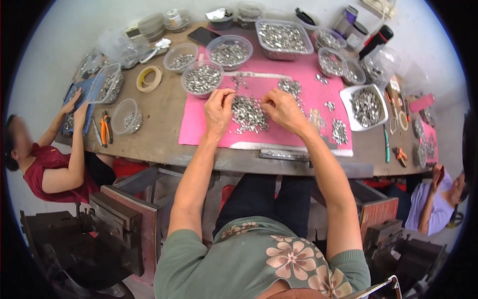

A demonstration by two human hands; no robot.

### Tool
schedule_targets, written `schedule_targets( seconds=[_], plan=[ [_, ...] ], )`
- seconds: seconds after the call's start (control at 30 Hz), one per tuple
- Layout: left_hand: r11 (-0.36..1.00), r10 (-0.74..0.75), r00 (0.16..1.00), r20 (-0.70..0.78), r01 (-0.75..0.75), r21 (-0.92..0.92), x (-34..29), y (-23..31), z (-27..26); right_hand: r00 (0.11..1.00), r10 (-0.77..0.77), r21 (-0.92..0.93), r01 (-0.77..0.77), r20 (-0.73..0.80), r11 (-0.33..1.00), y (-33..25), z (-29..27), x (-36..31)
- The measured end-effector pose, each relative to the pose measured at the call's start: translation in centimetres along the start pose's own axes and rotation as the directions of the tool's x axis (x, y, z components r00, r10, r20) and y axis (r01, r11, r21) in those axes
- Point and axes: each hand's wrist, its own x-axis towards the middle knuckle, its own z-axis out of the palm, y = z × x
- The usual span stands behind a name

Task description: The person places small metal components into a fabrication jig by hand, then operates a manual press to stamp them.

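Observation:
A heap of small shiny metal pieces (250, 115) lies on the pink mat (201, 124) between my two hands. My left hand (219, 108) is at the heap's left edge, thumb and fingers pinched together. On the other side my right hand (284, 107) has its fingers curled in toward the heap, also pinched. Whatever either hand holds is too small to make out. A round clear tub (202, 78) full of metal pieces stands just beyond my left hand. Smaller piles lie past and beside my right hand, among them a silver pile (339, 131) and a paler pile (316, 118).
Tubs of metal pieces line the back, including a large rectangular one (283, 39). A white dish (366, 107) stands right, tape rolls (149, 79) and orange-handled pliers (105, 130) left. A metal bar (284, 155) lies along the front edge. Co-workers sit left (59, 169) and right (433, 202).

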Motion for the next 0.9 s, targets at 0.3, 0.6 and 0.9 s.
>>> schedule_targets(
  seconds=[0.3,0.6,0.9],
  plan=[
    [0.922,0.369,0.804,0.466,-0.382,-0.072,-4.4,4.5,4.9,0.989,-0.047,-0.167,0.023,-0.143,0.986,0.5,-2.2,-10.1],
    [0.993,0.035,0.883,0.468,0.024,-0.118,-5.1,6.6,1.6,0.99,0.0,-0.189,-0.027,-0.142,0.982,1.0,-2.9,-12.3],
    [0.932,0.034,0.893,0.449,-0.191,0.309,-6.0,7.1,1.4,0.989,0.122,0.018,-0.121,-0.081,0.992,1.1,-4.2,-12.5]
  ],
)
